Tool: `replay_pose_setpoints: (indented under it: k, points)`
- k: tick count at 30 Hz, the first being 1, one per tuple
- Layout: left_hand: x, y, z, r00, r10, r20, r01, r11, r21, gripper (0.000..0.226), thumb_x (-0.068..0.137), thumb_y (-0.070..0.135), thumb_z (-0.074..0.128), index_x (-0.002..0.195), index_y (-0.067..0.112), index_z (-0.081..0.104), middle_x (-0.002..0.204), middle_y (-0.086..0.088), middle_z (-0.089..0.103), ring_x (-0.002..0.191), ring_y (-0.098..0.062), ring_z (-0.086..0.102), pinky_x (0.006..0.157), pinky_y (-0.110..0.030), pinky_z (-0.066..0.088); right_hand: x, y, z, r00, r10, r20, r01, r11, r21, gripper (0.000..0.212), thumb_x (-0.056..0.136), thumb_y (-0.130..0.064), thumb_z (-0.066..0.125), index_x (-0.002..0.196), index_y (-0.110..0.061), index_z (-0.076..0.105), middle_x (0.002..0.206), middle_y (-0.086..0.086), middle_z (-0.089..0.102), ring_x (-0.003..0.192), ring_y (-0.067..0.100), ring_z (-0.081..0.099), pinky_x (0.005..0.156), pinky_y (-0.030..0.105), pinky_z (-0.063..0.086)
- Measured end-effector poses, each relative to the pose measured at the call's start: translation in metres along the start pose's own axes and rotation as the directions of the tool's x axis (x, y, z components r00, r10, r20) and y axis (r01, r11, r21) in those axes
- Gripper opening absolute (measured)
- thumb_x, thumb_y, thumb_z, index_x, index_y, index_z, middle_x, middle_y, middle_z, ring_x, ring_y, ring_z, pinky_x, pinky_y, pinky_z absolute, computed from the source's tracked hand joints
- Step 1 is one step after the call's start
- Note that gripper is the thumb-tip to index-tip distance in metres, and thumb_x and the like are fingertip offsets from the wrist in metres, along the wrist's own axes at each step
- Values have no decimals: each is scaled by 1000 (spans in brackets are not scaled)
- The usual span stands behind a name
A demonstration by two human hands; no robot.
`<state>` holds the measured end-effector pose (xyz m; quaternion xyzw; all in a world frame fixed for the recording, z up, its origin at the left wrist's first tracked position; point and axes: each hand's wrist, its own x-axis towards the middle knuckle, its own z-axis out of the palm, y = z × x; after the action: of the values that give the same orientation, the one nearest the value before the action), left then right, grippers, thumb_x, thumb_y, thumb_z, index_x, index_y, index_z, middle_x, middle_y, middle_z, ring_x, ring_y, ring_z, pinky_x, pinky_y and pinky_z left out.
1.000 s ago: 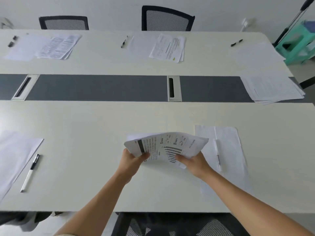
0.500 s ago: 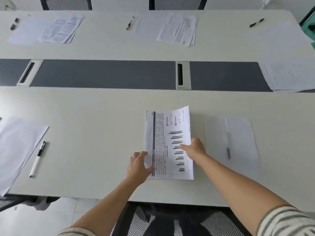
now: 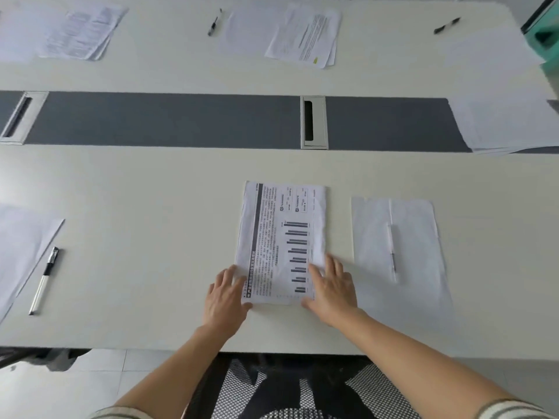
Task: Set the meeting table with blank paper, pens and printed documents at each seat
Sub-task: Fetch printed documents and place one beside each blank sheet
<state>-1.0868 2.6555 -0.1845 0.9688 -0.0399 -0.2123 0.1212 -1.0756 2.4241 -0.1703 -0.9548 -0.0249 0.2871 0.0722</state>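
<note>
Both hands flat, fingers straight and spread, gripping nothing.

Left hand [image 3: 225, 293]: fingertips lie on the near left edge of the document [image 3: 281, 243], thumb at its near left corner, palm on the table [image 3: 136, 222].

Right hand [image 3: 331, 290]: laid over the document's near right corner, fingers pointing away from the body.

Document: thin rectangular stack of printed paper, flat on the table between and just ahead of the two hands, long side running away from the body. It has a dark band down the left, dense text and black bar charts. The surface is slightly rumpled.

Right of the right hand, close but apart: a blank white sheet [image 3: 399, 255], creased lengthwise. A slim pale pen [image 3: 392, 252] lies on it along the crease.

Well left of the left hand: the corner of another white sheet [image 3: 21, 246]. Just beside it is a left pen [image 3: 45, 279] with a clear barrel and black cap.

Table: smooth matte cream top. Beyond the hands a grey strip [image 3: 166, 119] crosses it, set with a metal-framed cable slot [image 3: 314, 123].

Past the strip: a far document [image 3: 305, 34], fanned, with a black far pen [image 3: 214, 22] to its left.

Far right, ahead of the right hand: a loose paper stack [image 3: 508, 125] overlapping the strip.

Under the forearms: black mesh chair back [image 3: 302, 388].
</note>
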Motion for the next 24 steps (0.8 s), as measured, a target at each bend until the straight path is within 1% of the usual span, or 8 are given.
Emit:
replay_pose_setpoints:
  k: [3,5,7,8,10,12,16,24]
  points:
    - [2,-2,0,1000,0,-1,0,1000,20,66,84,40,67,141,22,39,155,-2,22,142,-22,24,113,-33,27,-1,12,-7,996,-13,-87,20,997,72,83,80,-58,64,147,-25,29,158,13,18,145,30,18,109,44,32]
    - [3,0,1,1000,1,-5,0,1000,17,74,81,40,70,144,23,36,157,-7,20,142,-27,24,113,-38,28,-5,42,-15,969,26,-247,7,991,131,80,81,-56,64,148,-26,31,161,12,17,148,30,16,112,45,29]
    - [3,1,1,1000,-12,7,12,1000,10,82,78,43,72,147,25,31,159,-11,15,143,-31,23,113,-43,30,-10,87,-19,943,123,-308,-81,986,145,85,79,-56,67,150,-28,29,163,11,11,150,32,9,115,48,24]
    - [3,1,2,1000,-19,21,19,1000,9,84,78,44,72,148,27,30,160,-12,13,144,-31,20,113,-44,30,-13,110,-19,950,177,-259,-148,981,129,90,78,-59,67,152,-31,24,164,12,5,151,33,4,116,50,22]
    - [3,2,4,999,-23,32,23,1000,7,83,77,45,73,147,29,31,160,-12,12,146,-31,16,113,-46,29,-18,143,-13,966,246,-82,-241,968,68,96,78,-64,64,154,-38,11,164,10,-9,151,34,-7,118,52,19]
    - [4,3,5,1000,-23,21,23,1000,0,79,76,43,75,145,29,37,159,-13,15,146,-32,15,112,-48,28,-18,153,-6,970,240,24,-241,970,45,95,79,-66,61,153,-41,7,163,8,-14,150,33,-11,118,53,18]
    - [6,6,6,998,-43,39,43,999,12,78,77,44,74,145,31,37,160,-12,13,146,-31,13,113,-47,27,-5,126,-2,981,195,-5,-194,980,44,93,78,-67,61,152,-42,10,164,6,-11,150,34,-8,117,51,22]
    - [6,6,5,995,-60,75,58,998,22,80,79,46,71,147,32,32,160,-10,8,147,-29,9,115,-46,26,1,111,-6,977,213,12,-213,976,53,94,77,-66,62,151,-42,10,164,7,-10,150,35,-7,115,51,24]
